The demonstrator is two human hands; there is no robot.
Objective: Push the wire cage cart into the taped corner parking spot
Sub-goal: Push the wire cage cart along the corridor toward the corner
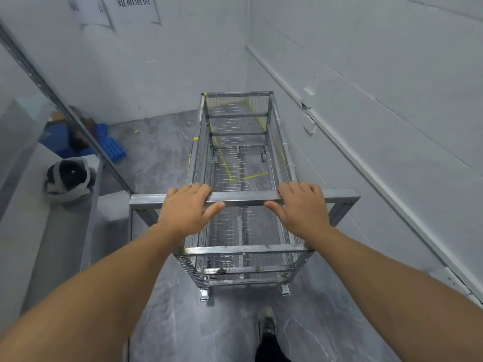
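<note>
Two paper notices (136, 7) hang on the far wall; the right one reads "超期退回", the left one is cut off and unreadable.

The wire cage cart (240, 163) stands on the grey marbled floor (162, 147), its long side running close beside the right wall (366, 74) and its far end near the room's corner. Yellow tape lines (227, 168) on the floor show through the mesh bottom, under and around the cart's far half. Both hands rest on the cart's near horizontal handle bar (245, 198). The left hand (187, 209) has its grip wrapped on the bar, fingers over the top and thumb underneath. The right hand (300, 206) is clamped on the same bar in the same way, just to the right, a short stretch of bare bar between the two thumbs.

To the left, a metal shelf frame (78, 121) slants past the cart, with blue plastic crates (109, 145) on the floor behind it. A black-and-white plush toy (69, 177) lies on a grey ledge at the left. A dark shoe (268, 325) shows on the floor below the cart's near end.
</note>
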